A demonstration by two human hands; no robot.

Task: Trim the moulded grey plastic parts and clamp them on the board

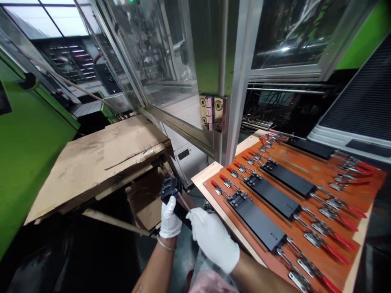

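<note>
Your gloved right hand (214, 240), 6 o'clock, fingers pinched on a thin rod (183, 202); your gloved left hand (170, 219), 7 o'clock, fingers wrapped round a black part (170, 188), rod beside its upper end. Orange board (301, 160), 4 o'clock, carries dark plates (258, 221) and red-handled clamps (308, 266). Cardboard-topped table (100, 150), 9 o'clock; metal hinge (214, 113), 1 o'clock.

A cardboard sheet (91, 152), smudged dark in places, covers the desk (130, 182) at left; an open cardboard box (145, 205) sits beneath. Green machine panel (33, 138) stands at far left. Ahead, a transparent door panel (171, 65) in metal framing carries a bolted hinge (214, 113). Loose cables (259, 122) run below the right-hand enclosure window (293, 44). A dark ribbed panel (363, 93) stands at right.
</note>
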